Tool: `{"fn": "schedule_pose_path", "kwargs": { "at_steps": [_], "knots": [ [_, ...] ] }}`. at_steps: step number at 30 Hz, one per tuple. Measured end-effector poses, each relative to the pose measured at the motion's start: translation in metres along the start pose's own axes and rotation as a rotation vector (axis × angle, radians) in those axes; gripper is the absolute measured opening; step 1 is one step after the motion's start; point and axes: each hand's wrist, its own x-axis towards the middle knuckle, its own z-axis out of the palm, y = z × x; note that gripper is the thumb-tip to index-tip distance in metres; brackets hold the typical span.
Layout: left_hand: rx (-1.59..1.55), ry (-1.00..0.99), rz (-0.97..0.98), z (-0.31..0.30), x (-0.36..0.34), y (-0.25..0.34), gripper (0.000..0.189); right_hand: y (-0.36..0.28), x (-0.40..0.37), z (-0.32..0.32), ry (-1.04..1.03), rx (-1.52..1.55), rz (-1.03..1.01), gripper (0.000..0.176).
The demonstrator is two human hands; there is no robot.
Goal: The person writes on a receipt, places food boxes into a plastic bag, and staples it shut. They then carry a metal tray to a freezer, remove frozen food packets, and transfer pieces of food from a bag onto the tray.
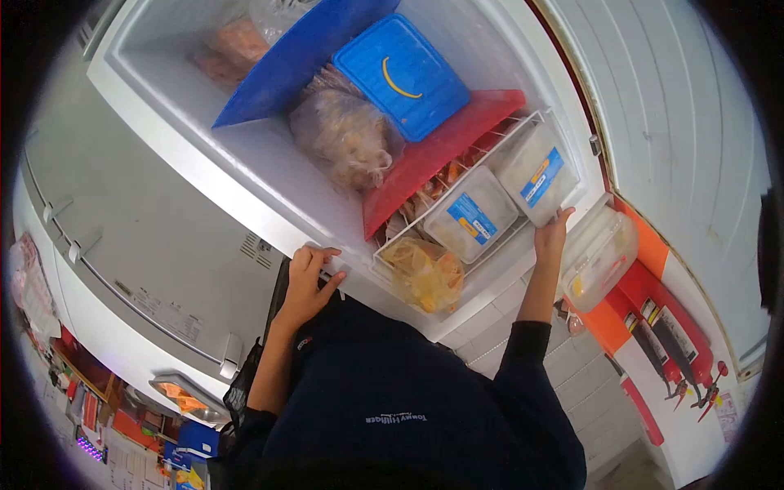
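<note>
Frosted plastic tub (535,175) at right hand (551,237)

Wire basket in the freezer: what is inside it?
Two clear blue-labelled tubs, one touched by the right hand, and a yellowish food bag. Whatever lies beneath them is covered.

Left hand (313,278) lies flat, fingers spread, on the freezer (204,163) near rim. Right arm stretches forward, forearm bare, right hand (552,233) by the right edge, grip unclear.
</note>
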Motion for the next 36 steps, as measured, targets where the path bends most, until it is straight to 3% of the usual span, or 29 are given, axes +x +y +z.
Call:
{"fn": "schedule_pose_path", "kwargs": {
  "at_steps": [3, 5, 8, 10, 20, 24, 30, 34, 36],
  "knots": [
    [0.014, -0.013, -0.006, -0.001, 0.001, -0.002, 0.035, 0.014, -0.026, -0.019, 0.089, -0.283, -0.016, 0.068],
    [0.02, -0.02, -0.013, -0.001, 0.0, -0.004, 0.035, 0.038, -0.061, -0.019, 0.092, -0.626, 0.017, 0.062],
    [0.006, -0.017, 0.012, 0.0, 0.0, -0.009, 0.034, 0.067, -0.088, 0.003, -0.221, -0.92, 0.142, 0.056],
    [0.024, -0.011, 0.034, -0.002, -0.001, -0.009, 0.035, 0.085, -0.092, 0.02, -0.086, -0.28, 0.398, 0.054],
    [0.006, 0.012, 0.048, -0.002, -0.005, -0.012, 0.034, 0.077, -0.096, 0.022, -0.139, -0.05, 0.428, 0.063],
    [0.0, 0.026, 0.065, -0.001, -0.005, -0.015, 0.034, 0.068, -0.11, 0.015, -0.045, -0.18, 0.387, 0.059],
    [0.018, 0.046, 0.072, 0.002, -0.005, -0.014, 0.035, 0.015, -0.157, -0.067, 0.067, -0.198, 0.301, 0.057],
    [0.049, 0.058, 0.089, 0.004, -0.006, -0.01, 0.037, -0.015, -0.185, -0.066, 0.242, -0.209, 0.157, 0.058],
    [0.052, 0.063, 0.105, 0.006, -0.006, -0.011, 0.038, -0.015, -0.187, -0.075, 0.213, -0.179, 0.123, 0.058]
  ]
}}
